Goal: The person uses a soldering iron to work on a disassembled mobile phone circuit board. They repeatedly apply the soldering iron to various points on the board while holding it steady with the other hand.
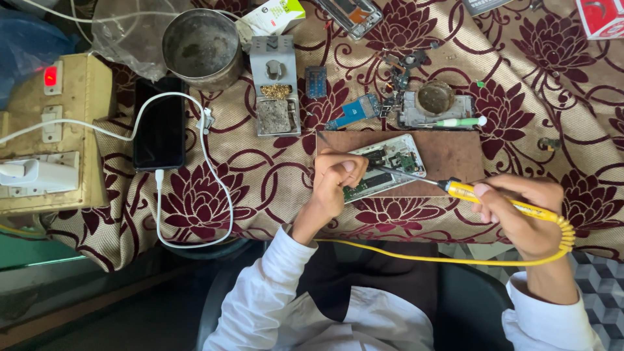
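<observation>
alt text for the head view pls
The right hand holds a yellow soldering iron to an opened phone steadied by the left hand. They work on a brown board over a floral cloth.

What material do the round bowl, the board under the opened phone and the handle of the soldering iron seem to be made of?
Round bowl: probably metal, dull grey and stained inside, with a thin rim.
Board under the opened phone: likely wood or fibreboard, flat matte brown.
Soldering iron, held in the right hand: the handle looks like glossy yellow plastic; the tip is dark metal.
</observation>
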